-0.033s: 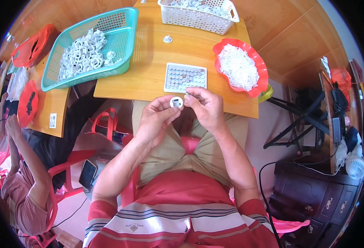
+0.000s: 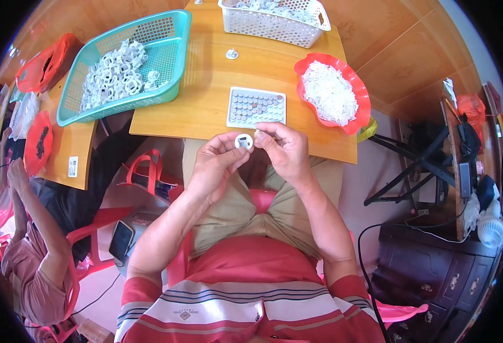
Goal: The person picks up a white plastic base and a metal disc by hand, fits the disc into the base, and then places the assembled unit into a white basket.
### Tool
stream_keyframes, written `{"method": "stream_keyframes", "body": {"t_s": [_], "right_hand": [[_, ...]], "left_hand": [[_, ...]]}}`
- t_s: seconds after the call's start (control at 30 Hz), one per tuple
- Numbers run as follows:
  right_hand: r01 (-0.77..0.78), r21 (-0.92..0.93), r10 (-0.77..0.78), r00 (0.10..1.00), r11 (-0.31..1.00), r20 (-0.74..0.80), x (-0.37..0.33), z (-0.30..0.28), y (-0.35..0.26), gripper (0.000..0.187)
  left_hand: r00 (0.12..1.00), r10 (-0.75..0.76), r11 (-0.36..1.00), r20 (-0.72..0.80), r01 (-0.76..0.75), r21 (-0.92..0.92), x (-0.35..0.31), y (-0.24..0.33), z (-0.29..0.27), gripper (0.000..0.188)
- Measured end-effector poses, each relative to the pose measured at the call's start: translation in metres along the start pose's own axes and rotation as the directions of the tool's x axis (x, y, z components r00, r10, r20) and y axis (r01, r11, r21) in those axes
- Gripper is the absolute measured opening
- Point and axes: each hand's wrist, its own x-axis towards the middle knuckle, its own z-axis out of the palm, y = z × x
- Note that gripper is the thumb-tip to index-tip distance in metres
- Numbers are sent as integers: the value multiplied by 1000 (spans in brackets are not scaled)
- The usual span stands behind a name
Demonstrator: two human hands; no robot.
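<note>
My left hand [image 2: 219, 158] pinches a small round white plastic part [image 2: 244, 142] between thumb and fingers, its face with dark slots turned up. Close beside it, my right hand [image 2: 286, 150] has thumb and forefinger pressed together at the part's right; whatever is between those fingertips is too small to name. Both hands are over my lap, at the front edge of the wooden table [image 2: 206, 108]. Just beyond them lies a white tray [image 2: 229, 117] with rows of small round silvery pieces.
A teal basket [image 2: 178, 63] of white plastic parts stands left. At right, a red scalloped dish [image 2: 361, 94] holds white slips. A white basket [image 2: 263, 33] sits at the back, one loose part [image 2: 232, 54] before it. Another person's arm [image 2: 40, 206] is at far left.
My right fingertips have shifted very slightly. The left hand and the round part have stayed in place.
</note>
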Motion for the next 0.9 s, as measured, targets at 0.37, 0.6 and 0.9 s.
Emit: {"method": "stream_keyframes", "body": {"t_s": [0.37, 0.6, 0.9], "right_hand": [[160, -237, -156, 987, 958, 37, -8, 4, -2, 12], [232, -314, -218, 973, 921, 77, -8, 5, -8, 10], [323, -429, -308, 946, 844, 105, -8, 8, -3, 10]], "left_hand": [[996, -3, 1000, -89, 3, -1, -1, -2, 1, 17], [993, 10, 1000, -117, -9, 9, -1, -5, 2, 19], [996, 34, 999, -88, -32, 29, -1, -8, 2, 24]]}}
